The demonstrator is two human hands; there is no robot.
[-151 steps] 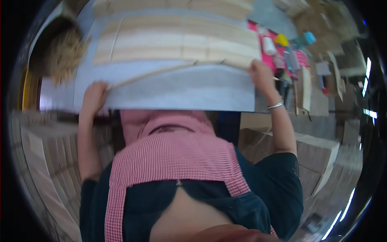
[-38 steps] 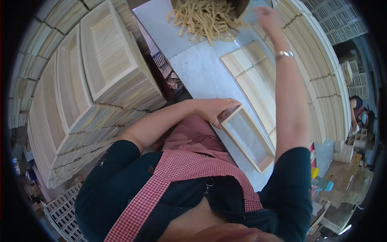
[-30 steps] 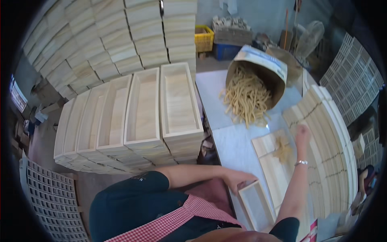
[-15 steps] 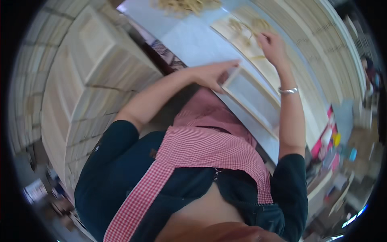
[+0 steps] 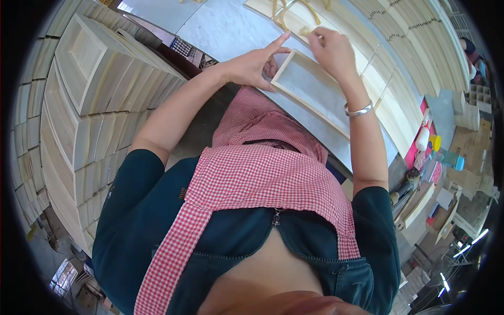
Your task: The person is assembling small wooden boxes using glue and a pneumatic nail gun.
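Note:
A thin rectangular wooden frame [image 5: 310, 108] lies on the pale table [image 5: 223, 29] in front of me. Around its left end my left hand [image 5: 254, 65] is spread, thumb and forefinger wide apart, the thumb close to the near corner; I cannot tell whether it touches. My right hand [image 5: 333, 52] is closed above the frame's far side. A small pale yellowish bit [image 5: 305, 31] shows at its fingertips, too small to name. Just beyond it, yellowish flexible loops [image 5: 281, 17] lie on a light wooden board [image 5: 259, 6].
Stacked wooden trays [image 5: 100, 86] rise close on my left. Long rows of pale wooden pieces [image 5: 415, 39] line the far right side. Beyond the table's right end are a yellow-lidded container [image 5: 434, 142] and a bottle with a blue cap [image 5: 460, 163].
My right hand has drawn back from the loops toward the frame. The fingers of my left hand are spread wider at the frame's end. The whole view has shifted.

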